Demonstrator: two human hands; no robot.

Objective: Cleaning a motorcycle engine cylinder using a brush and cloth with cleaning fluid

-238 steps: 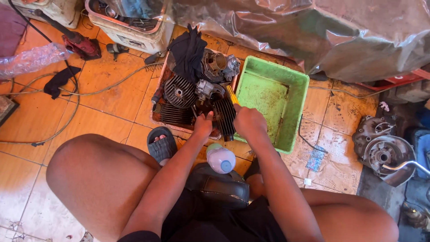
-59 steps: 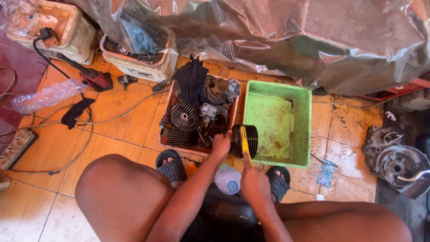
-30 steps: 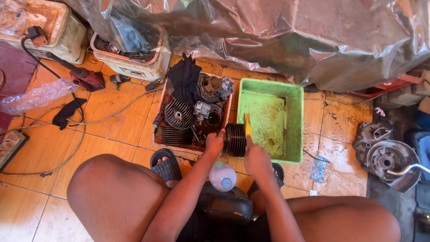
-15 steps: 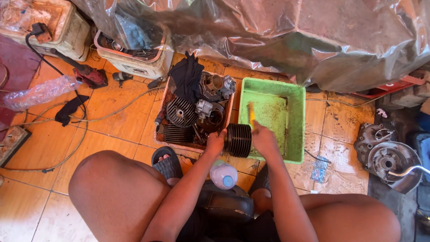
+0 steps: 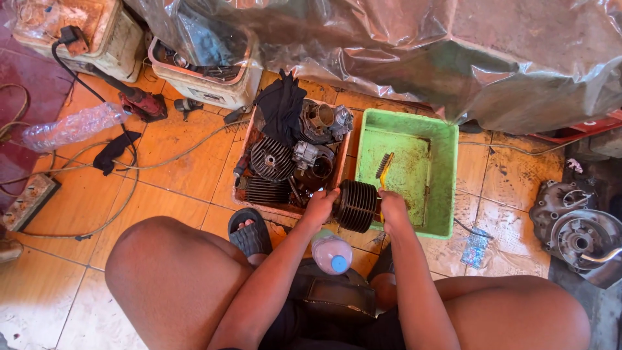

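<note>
Orange floor tiles (image 5: 162, 175) underfoot; left hand (image 5: 321, 206) grips finned cylinder (image 5: 355, 205), right hand (image 5: 392, 209) clasps yellow brush (image 5: 383, 170).

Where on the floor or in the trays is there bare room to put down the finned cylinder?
Free: the green basin, bare beyond the yellow brush; the orange tiles between the parts tray and the cable. Crowded: the parts tray, full of engine parts. The left hand and right hand hold the finned cylinder over the basin's near corner.
</note>
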